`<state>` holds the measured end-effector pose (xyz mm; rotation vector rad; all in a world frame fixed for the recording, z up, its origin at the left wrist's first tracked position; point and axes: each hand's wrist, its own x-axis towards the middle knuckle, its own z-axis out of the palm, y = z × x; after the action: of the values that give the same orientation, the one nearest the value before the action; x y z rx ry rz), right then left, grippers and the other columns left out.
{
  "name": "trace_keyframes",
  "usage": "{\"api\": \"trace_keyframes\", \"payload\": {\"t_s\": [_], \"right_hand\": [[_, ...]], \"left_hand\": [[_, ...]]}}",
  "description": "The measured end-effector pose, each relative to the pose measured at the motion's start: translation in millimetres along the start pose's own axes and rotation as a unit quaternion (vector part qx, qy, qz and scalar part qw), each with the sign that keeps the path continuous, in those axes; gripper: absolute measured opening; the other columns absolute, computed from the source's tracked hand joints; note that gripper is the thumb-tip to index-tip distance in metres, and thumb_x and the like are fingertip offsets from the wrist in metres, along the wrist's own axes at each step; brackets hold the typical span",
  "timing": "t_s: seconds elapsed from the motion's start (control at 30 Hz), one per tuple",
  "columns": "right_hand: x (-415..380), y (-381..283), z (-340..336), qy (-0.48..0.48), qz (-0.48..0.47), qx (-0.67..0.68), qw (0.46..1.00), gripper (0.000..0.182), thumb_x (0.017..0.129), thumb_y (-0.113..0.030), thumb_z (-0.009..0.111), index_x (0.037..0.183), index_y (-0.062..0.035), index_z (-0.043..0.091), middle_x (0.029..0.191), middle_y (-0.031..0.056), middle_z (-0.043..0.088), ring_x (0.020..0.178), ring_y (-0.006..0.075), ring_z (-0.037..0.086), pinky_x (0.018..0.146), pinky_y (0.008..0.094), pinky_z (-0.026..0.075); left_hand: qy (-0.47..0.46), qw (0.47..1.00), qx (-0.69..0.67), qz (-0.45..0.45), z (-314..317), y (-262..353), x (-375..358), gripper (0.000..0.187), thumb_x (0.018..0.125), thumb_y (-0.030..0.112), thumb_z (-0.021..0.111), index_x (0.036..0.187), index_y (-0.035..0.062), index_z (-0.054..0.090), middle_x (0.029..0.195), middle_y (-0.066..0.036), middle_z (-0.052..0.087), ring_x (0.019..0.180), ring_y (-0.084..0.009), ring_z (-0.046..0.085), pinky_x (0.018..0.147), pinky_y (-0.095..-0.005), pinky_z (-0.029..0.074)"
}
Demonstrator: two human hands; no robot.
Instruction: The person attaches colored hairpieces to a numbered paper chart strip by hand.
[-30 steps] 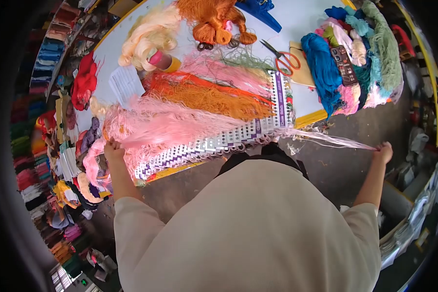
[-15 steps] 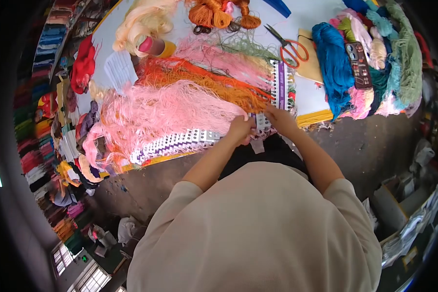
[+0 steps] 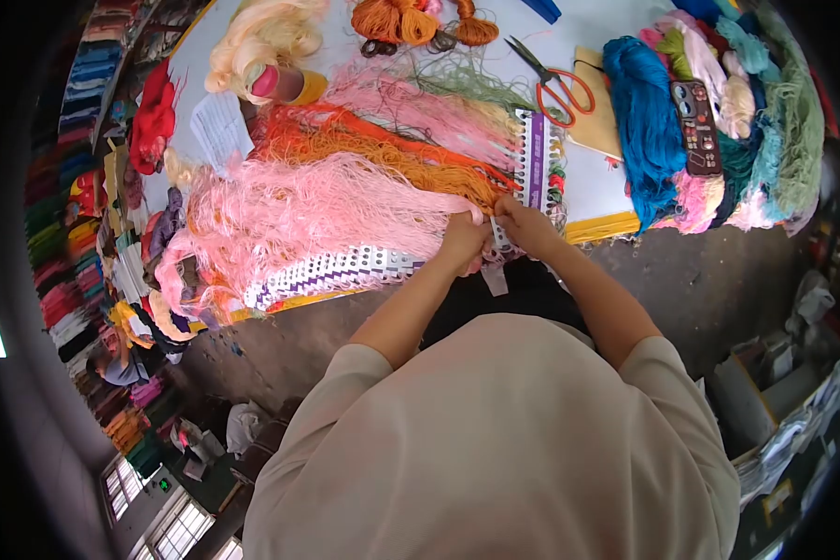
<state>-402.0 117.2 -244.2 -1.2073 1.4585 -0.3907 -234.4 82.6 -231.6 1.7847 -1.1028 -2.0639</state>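
White-topped table (image 3: 583,191) with yellow edging, in a yarn-stocked room

Pink threads (image 3: 327,201): one broad, loose mass, lying across the near side of the table, frayed toward the left and gathered to a narrow end on the right.

Left hand (image 3: 462,243): at that narrow end, fingers curled around the gathered pink threads.

Right hand (image 3: 525,227): just beside the left, fingers bent and drawn together over the punched strips; whether anything is pinched between them cannot be told.

Punched strips (image 3: 355,264): white with purple marks, overlapping in a row along the near table edge, below the pink mass.

Orange-brown threads (image 3: 401,166): directly beyond the pink, fanned leftward.

Red-orange threads (image 3: 355,131): next beyond, in a thinner band.

Purple-and-white strip (image 3: 535,159): holed along one side, at the right ends of the threads.

Scissors (image 3: 547,77): one pair, orange-red handles, blades parted, near a brown envelope (image 3: 595,131).

Blue hank (image 3: 642,131): right part of the table, beside a phone (image 3: 698,131) in a patterned case, which rests on mixed yarns.

Pale green hank (image 3: 803,140): far right.

Cone (image 3: 285,84): pink-ended, tipped on its side, touching a cream hank (image 3: 252,42).

Paper sheet (image 3: 222,126): written or printed, text too small to read.

Red hank (image 3: 154,117): left end of the table.

Shelves (image 3: 56,280): left background, stacked with coloured bundles.
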Motion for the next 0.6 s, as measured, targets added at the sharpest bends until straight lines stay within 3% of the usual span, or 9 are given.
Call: {"api": "trace_keyframes", "payload": {"t_s": [0.1, 0.2, 0.27, 0.3, 0.37, 0.4, 0.43, 0.53, 0.6], "right_hand": [[3, 4, 2, 0.001, 0.004, -0.001, 1.0, 0.018, 0.094, -0.027, 0.054, 0.104, -0.0116, 0.05, 0.086, 0.0196, 0.064, 0.084, 0.0399, 0.064, 0.071, 0.0485, 0.048], [2, 9, 3, 0.005, 0.009, 0.018, 1.0, 0.021, 0.092, -0.027, 0.058, 0.104, -0.0113, 0.051, 0.087, 0.0184, 0.066, 0.085, 0.0385, 0.065, 0.071, 0.0474, 0.048], [3, 21, 7, 0.021, -0.013, 0.073, 0.997, 0.024, 0.09, -0.027, 0.062, 0.105, -0.0109, 0.053, 0.085, 0.0151, 0.067, 0.082, 0.034, 0.066, 0.07, 0.0442, 0.049], [5, 25, 8, 0.021, -0.015, 0.076, 0.997, 0.024, 0.09, -0.027, 0.062, 0.105, -0.0109, 0.053, 0.085, 0.0151, 0.067, 0.082, 0.034, 0.066, 0.07, 0.0442, 0.049], [10, 32, 10, -0.004, 0.006, 0.082, 0.997, 0.024, 0.089, -0.027, 0.063, 0.104, -0.0101, 0.054, 0.082, 0.0119, 0.067, 0.079, 0.0292, 0.066, 0.069, 0.0402, 0.049], [11, 31, 9, -0.007, 0.005, 0.086, 0.996, 0.022, 0.09, -0.026, 0.063, 0.102, -0.0093, 0.055, 0.078, 0.0097, 0.066, 0.071, 0.0231, 0.064, 0.064, 0.0364, 0.048], [12, 31, 9, -0.007, 0.005, 0.088, 0.996, 0.022, 0.09, -0.026, 0.063, 0.102, -0.0093, 0.055, 0.078, 0.0097, 0.066, 0.071, 0.0231, 0.064, 0.064, 0.0364, 0.048], [13, 31, 8, -0.022, 0.025, 0.14, 0.99, 0.02, 0.091, -0.025, 0.063, 0.1, -0.0085, 0.054, 0.073, 0.0066, 0.064, 0.063, 0.0173, 0.061, 0.059, 0.0338, 0.047], [13, 31, 8, -0.016, 0.009, 0.149, 0.989, 0.019, 0.091, -0.023, 0.063, 0.099, -0.0076, 0.054, 0.067, 0.0035, 0.061, 0.058, 0.0126, 0.058, 0.055, 0.0312, 0.045]], "left_hand": [[0.001, 0.997, 0.073, -0.011, -7, -15, 12, 0.01, 0.083, 0.006, 0.058, 0.075, 0.0013, 0.059, 0.057, -0.007, 0.057, 0.043, -0.0145, 0.051, 0.041, -0.0276, 0.038], [0.008, 0.984, 0.167, 0.06, -21, -18, 13, 0.013, 0.078, 0.009, 0.06, 0.083, -0.0024, 0.064, 0.065, -0.013, 0.065, 0.052, -0.016, 0.06, 0.05, -0.0298, 0.047], [0.056, 0.993, 0.064, 0.08, -41, -3, 2, 0.014, 0.08, 0.008, 0.059, 0.087, -0.0025, 0.064, 0.069, -0.012, 0.067, 0.054, -0.016, 0.061, 0.051, -0.0302, 0.048], [0.061, 0.995, 0.03, 0.067, -53, 2, 0, 0.013, 0.086, 0.008, 0.059, 0.092, -0.0027, 0.062, 0.079, -0.009, 0.067, 0.056, -0.0112, 0.057, 0.049, -0.0247, 0.043], [0.048, 0.998, 0.015, 0.032, -64, 8, -4, 0.013, 0.086, 0.008, 0.059, 0.092, -0.0022, 0.062, 0.079, -0.008, 0.068, 0.056, -0.01, 0.056, 0.048, -0.0233, 0.042], [0.033, 0.999, -0.003, -0.002, -66, 12, -5, 0.013, 0.086, 0.009, 0.059, 0.093, -0.0017, 0.063, 0.079, -0.008, 0.068, 0.057, -0.0088, 0.056, 0.048, -0.0218, 0.041], [0.001, 1.0, 0.003, -0.021, -68, 13, -6, 0.014, 0.088, 0.012, 0.062, 0.093, -0.0007, 0.063, 0.077, -0.007, 0.067, 0.057, -0.0075, 0.055, 0.046, -0.02, 0.038], [0.05, 0.996, -0.073, -0.035, -58, 10, -2, 0.018, 0.09, 0.018, 0.065, 0.092, 0.0, 0.063, 0.07, -0.004, 0.062, 0.055, -0.0073, 0.053, 0.046, -0.0203, 0.036], [0.048, 0.999, -0.022, -0.006, -53, 7, 0, 0.018, 0.088, 0.018, 0.066, 0.091, 0.0004, 0.065, 0.069, -0.003, 0.062, 0.054, -0.0079, 0.053, 0.045, -0.0204, 0.036]]}}
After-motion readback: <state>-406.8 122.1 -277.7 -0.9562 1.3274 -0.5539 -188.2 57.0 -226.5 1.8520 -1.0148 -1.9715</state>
